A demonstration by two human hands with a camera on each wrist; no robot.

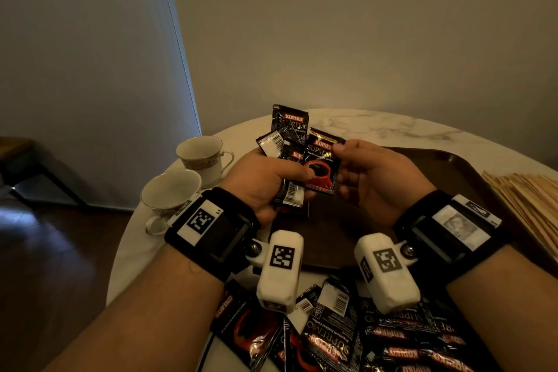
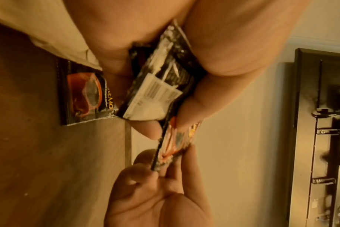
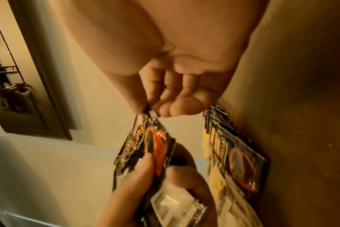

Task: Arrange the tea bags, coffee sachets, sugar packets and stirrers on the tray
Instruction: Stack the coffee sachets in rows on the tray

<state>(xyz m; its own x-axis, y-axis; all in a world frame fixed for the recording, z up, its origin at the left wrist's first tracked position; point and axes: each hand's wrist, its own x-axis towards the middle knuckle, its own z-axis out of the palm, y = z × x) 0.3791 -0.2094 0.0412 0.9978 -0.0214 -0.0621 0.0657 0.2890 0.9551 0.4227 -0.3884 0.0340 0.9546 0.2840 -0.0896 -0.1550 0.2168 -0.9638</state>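
Observation:
My left hand (image 1: 271, 178) grips a fanned bunch of black coffee sachets (image 1: 288, 130) above the dark brown tray (image 1: 459, 166). My right hand (image 1: 362, 172) pinches the edge of the front sachet (image 1: 321, 166), the one with a red cup printed on it, while my left thumb also lies on it. In the left wrist view the bunch (image 2: 161, 86) sits in my left fingers and the right fingers pinch the front sachet (image 2: 171, 147). The right wrist view shows the same pinch on the sachet (image 3: 155, 141), and a row of sachets (image 3: 235, 155) lying on the tray.
Two empty teacups (image 1: 205, 157) (image 1: 169, 193) stand at the left of the round marble table (image 1: 392, 127). A loose heap of coffee sachets (image 1: 347, 332) lies on the near table edge. Pale wooden stirrers (image 1: 525, 196) lie at the tray's right side.

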